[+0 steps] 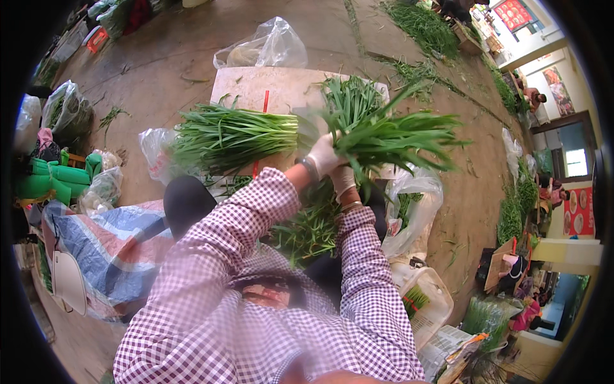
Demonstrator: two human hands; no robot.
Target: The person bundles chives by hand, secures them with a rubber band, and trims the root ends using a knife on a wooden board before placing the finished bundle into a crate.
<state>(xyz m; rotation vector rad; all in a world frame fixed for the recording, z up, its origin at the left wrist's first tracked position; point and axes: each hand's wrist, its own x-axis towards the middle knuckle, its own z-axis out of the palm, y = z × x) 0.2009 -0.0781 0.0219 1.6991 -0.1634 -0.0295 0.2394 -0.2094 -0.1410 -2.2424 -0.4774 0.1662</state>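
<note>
Both my hands wear thin whitish gloves and meet above the right half of a pale board (294,83). My left hand (324,155) is closed round the base of a bunch of long-leaved greens (403,137), whose leaves fan out to the right, slightly blurred. Just below it, my right hand (343,179) is closed at the same bunch, its fingers partly hidden by leaves. On the board's left half lies a neat bundle of greens (233,134), pale stems pointing right, across a red strip (266,101). A looser pile of greens (352,99) rests behind my hands.
Loose greens (307,230) lie over my lap. A clear plastic bag (272,48) sits beyond the board, and another bag (416,205) is at my right. A cream basket (428,304) stands lower right, a striped blue sheet (121,246) left. People work along the right side.
</note>
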